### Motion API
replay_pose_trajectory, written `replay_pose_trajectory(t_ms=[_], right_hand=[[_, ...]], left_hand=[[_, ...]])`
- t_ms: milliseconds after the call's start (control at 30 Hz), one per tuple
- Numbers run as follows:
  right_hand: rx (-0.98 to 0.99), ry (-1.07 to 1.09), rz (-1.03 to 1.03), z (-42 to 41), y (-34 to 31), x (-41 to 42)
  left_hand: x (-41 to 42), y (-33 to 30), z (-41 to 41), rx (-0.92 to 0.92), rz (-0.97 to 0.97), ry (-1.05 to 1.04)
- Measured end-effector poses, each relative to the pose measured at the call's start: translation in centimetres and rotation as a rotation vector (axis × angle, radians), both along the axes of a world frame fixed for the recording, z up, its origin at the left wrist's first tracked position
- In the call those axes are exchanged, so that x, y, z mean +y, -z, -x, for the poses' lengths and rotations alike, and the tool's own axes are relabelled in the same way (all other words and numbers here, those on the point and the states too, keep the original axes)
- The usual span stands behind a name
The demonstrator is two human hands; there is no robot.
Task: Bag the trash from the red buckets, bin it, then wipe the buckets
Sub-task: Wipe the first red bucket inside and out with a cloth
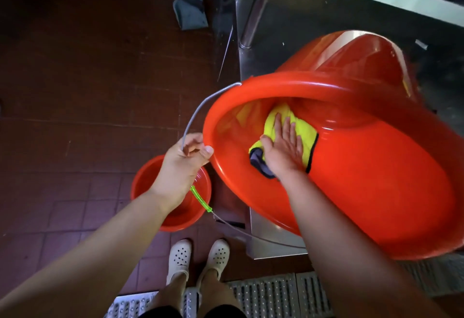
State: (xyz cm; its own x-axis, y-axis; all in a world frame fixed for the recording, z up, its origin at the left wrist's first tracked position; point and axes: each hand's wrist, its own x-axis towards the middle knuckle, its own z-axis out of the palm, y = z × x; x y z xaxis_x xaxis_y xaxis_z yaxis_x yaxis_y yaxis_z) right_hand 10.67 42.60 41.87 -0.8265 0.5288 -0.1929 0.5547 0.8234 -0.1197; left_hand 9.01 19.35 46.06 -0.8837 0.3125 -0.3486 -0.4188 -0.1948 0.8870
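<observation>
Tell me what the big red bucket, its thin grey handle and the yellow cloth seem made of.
Big red bucket: glossy plastic, probably, given its smooth highlights. Thin grey handle: apparently metal wire, with a translucent green grip. Yellow cloth: soft matte fabric with dark edging, perhaps microfibre.

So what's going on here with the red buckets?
A person is wiping the inside of a large red bucket tipped on its side. The right hand presses a yellow cloth flat against the inner wall, while the left hand grips the rim and wire handle. A smaller red bucket stands on the floor below.
</observation>
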Motion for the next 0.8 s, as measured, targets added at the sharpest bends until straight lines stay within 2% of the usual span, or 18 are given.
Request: replay_pose_trajectory(t_ms=[167,267,333,500,667,800], right_hand=[[0.16,-0.192,0.004,-4.6,-0.3,-7.4],[0.163,-0.29,0.063,-5.5,-0.4,-7.3],[0.133,-0.318,0.033,-4.9,-0.4,-5.7],[-0.001,-0.226,-0.016,-1.4,-0.2,-0.3],[-0.16,-0.023,-0.064,1.0,-0.6,4.9],[-0.196,-0.026,-0.113,1.6,-0.1,5.5]], left_hand=[[0.6,-1.3,0.2,0.127,0.074,-0.024],[0.4,-2.2,0.9,0.198,0.127,-0.004],[0.3,-2.8,1.5,0.216,0.132,-0.026],[0.0,-4.3,3.1,0.31,0.117,-0.011],[-0.5,-5.5,4.2,0.447,0.083,0.102],[-1.1,-4.4,4.0,0.36,0.032,0.08]])
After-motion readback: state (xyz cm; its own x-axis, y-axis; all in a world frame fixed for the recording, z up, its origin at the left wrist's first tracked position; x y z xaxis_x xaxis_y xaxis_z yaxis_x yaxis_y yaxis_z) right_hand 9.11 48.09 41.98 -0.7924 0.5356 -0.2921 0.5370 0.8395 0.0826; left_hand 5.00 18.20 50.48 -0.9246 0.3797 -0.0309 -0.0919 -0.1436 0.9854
